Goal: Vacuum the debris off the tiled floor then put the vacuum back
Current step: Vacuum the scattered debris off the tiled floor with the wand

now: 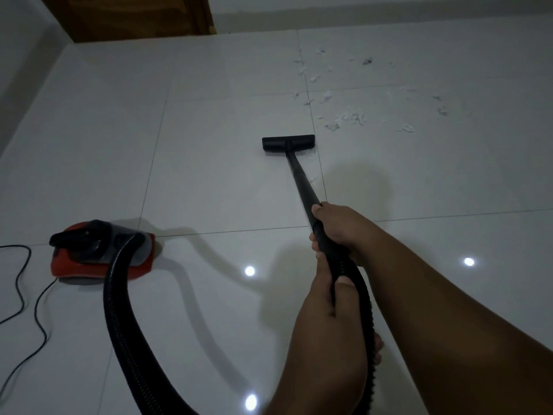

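Head view: right hand [338,229] grips wand [300,181], left hand [324,301] hose [119,295]; nozzle [288,143] points away toward debris [347,118].

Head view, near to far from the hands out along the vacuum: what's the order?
left hand gripping the hose → right hand gripping the wand → floor head → debris → door

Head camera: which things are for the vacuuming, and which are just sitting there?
For the job: vacuum, hose, wand, floor head, power cord, debris, tiled floor, right hand gripping the wand, left hand gripping the hose.
Just there: wooden door, wall.
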